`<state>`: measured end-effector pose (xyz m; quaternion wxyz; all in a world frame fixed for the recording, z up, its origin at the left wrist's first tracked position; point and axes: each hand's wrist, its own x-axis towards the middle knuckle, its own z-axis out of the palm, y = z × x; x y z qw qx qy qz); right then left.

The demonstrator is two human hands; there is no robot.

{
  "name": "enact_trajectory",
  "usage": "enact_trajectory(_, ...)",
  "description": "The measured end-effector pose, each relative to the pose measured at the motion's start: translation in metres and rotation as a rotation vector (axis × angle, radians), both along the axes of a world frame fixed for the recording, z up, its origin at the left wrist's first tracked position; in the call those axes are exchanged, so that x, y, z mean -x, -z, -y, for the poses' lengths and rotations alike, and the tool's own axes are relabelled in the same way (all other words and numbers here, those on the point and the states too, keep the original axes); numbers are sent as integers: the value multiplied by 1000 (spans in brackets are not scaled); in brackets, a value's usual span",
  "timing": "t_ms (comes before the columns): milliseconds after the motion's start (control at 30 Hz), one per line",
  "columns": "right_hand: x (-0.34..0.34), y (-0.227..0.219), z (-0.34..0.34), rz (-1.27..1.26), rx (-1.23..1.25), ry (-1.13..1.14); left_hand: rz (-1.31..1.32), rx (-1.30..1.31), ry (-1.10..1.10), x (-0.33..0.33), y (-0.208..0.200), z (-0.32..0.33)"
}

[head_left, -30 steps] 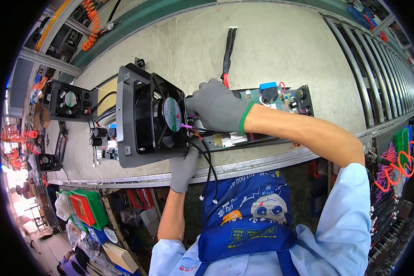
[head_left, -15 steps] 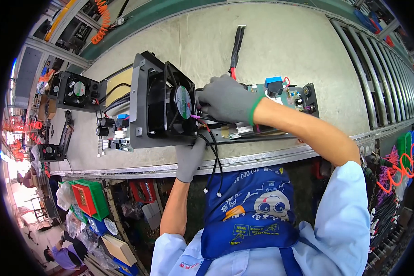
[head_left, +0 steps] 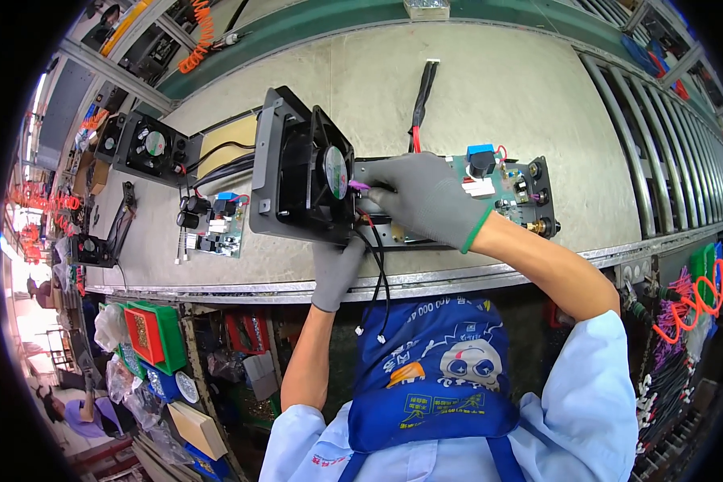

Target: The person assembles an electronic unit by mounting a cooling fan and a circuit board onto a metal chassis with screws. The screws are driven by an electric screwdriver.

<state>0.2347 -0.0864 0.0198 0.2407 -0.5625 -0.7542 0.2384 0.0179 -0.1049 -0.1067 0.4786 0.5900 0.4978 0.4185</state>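
A black cooling fan (head_left: 316,173) on a dark metal panel (head_left: 268,205) stands tilted on the bench. My left hand (head_left: 337,271), in a grey glove, grips the panel's lower edge; its fingertips are hidden beneath it. Just right of the fan, my gloved right hand (head_left: 430,197) is closed, thumb and fingers pinching a purple-sleeved wire end (head_left: 359,185). Behind this hand lies a long chassis with a green circuit board (head_left: 502,183), partly covered. Black leads (head_left: 380,277) with white plugs hang from the fan past the bench edge.
A second fan unit (head_left: 150,149) and a loose circuit board (head_left: 219,229) are at left. A black-and-red cable (head_left: 424,100) lies behind my right hand. Metal rollers (head_left: 635,145) adjoin the bench (head_left: 530,88) at right. Parts bins (head_left: 149,333) are below left.
My right hand has drawn back slightly from the fan, and the purple wire end now shows more clearly at its fingertips. The fan panel sits a little farther right in view, my left hand still beneath.
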Motion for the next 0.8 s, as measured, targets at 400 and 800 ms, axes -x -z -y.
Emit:
enact_trajectory(400,4,27,6,-393,-127,325,34,18,-77,-7,-8,1)
enact_trajectory(800,-13,8,23,-511,264,106,-234,-637,-468,-29,-50,45)
